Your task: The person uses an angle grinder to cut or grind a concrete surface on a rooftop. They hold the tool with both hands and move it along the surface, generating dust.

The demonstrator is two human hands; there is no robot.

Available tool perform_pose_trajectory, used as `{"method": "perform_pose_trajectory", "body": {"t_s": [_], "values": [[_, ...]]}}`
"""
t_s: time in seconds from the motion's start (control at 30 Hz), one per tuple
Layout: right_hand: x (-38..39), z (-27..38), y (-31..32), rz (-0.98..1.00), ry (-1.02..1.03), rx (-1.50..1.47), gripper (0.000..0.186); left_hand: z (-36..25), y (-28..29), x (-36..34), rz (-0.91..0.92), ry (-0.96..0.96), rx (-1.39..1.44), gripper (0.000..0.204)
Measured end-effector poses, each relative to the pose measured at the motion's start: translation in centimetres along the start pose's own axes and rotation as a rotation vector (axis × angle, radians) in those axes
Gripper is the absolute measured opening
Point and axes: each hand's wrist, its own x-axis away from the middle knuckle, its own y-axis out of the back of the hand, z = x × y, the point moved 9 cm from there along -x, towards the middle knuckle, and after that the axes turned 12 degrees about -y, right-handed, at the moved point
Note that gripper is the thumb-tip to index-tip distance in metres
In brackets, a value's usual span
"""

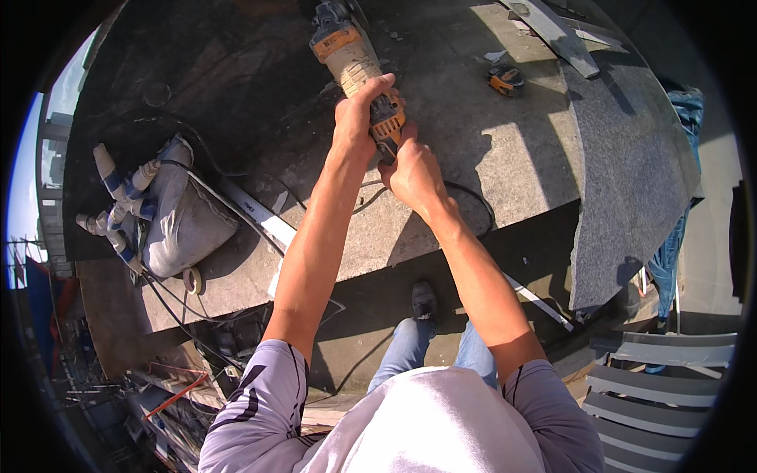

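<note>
An orange and black angle grinder, its body wrapped in pale tape, points away from me at the top middle. My left hand is closed around the middle of its body. Farther back, my right hand grips the rear handle, the fingers partly hidden beneath it. The grinder's head reaches the top edge of the view, and its disc can barely be made out there. From the rear end a dark cord loops over the concrete surface below.
An orange and black tape measure lies right of the grinder. A speckled grey stone slab and narrow stone strips are at the right. Leftward are a whitish sack, taped cable connectors, a tape roll and a white straightedge.
</note>
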Motion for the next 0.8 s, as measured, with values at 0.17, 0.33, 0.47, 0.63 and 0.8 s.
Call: {"method": "perform_pose_trajectory", "body": {"t_s": [0.17, 0.33, 0.47, 0.63, 0.8], "values": [[-0.4, 0.1, -0.2, -0.013, 0.011, -0.01, 0.058, 0.0, 0.2, -0.2, -0.006, 0.004, -0.009, 0.041], [-0.9, 0.3, -0.3, -0.017, 0.037, -0.016, 0.057, -0.5, 0.0, -0.4, -0.015, -0.008, 0.016, 0.037], [-1.4, 0.7, -0.4, -0.008, 0.027, 0.023, 0.058, -1.1, -0.2, -0.8, -0.015, -0.02, 0.026, 0.042], [-1.2, 0.5, -0.2, -0.013, 0.036, -0.011, 0.061, -0.9, 0.1, -0.5, -0.03, -0.035, -0.019, 0.045], [-0.3, -0.4, -0.3, -0.006, 0.021, 0.024, 0.059, 0.4, 0.3, -0.1, -0.004, 0.011, -0.024, 0.04]]}}
